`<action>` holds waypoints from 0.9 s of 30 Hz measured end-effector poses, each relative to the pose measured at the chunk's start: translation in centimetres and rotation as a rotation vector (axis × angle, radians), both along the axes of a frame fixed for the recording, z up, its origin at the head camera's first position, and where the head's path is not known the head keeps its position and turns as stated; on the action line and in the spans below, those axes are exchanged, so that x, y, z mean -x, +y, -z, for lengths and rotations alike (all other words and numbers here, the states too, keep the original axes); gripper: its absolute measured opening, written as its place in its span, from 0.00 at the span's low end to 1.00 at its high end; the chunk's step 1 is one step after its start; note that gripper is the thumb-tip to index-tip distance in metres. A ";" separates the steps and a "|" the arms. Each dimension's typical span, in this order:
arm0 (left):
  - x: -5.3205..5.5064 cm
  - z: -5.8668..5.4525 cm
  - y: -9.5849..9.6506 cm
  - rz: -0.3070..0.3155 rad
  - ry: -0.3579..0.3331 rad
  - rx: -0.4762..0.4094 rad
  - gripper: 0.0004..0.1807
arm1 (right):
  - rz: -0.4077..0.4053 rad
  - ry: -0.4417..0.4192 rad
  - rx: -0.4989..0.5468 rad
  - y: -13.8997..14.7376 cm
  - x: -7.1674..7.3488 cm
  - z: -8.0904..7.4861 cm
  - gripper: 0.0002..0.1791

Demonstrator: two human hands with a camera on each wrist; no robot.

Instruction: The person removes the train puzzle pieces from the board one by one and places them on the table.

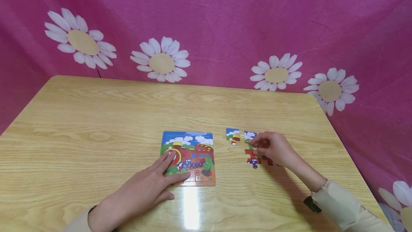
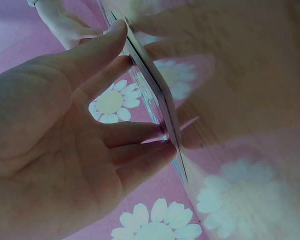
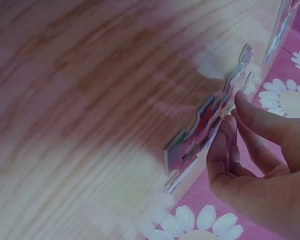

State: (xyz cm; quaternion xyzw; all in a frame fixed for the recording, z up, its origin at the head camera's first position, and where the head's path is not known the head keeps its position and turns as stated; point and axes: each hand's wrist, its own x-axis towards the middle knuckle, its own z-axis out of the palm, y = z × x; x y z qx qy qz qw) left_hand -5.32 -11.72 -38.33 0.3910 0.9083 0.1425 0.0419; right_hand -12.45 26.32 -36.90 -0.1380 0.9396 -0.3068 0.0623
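A jigsaw puzzle board (image 1: 207,181) with a red train picture lies on the wooden table in the head view. My left hand (image 1: 145,185) rests on its left side with fingers extended; in the left wrist view, fingertips touch the thin board (image 2: 162,100). To the right are several loose jigsaw pieces, including a cloud piece (image 1: 232,134) and a red piece (image 1: 252,156). My right hand (image 1: 276,148) is over this group, thumb and index finger bent close to the pieces. The right wrist view shows its curled fingers beside the pieces (image 3: 205,120); whether they pinch one is unclear.
The wooden table (image 1: 106,117) has a rounded back edge. Behind and beside it hangs a pink cloth (image 1: 219,17) printed with white daisies. A bright light reflection falls on the table below the board.
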 end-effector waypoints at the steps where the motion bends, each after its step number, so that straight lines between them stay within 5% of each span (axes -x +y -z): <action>1: 0.0 0.0 0.0 0.001 0.001 0.001 0.29 | 0.000 0.001 -0.001 0.0 0.0 0.1 0.09; 18: 0.1 -0.2 -0.1 0.029 0.028 0.033 0.29 | -0.017 0.013 -0.005 -0.1 -0.2 0.1 0.08; 27: 0.2 -0.4 -0.2 0.050 0.039 0.028 0.29 | -0.081 0.027 0.107 -3.9 0.8 -0.4 0.06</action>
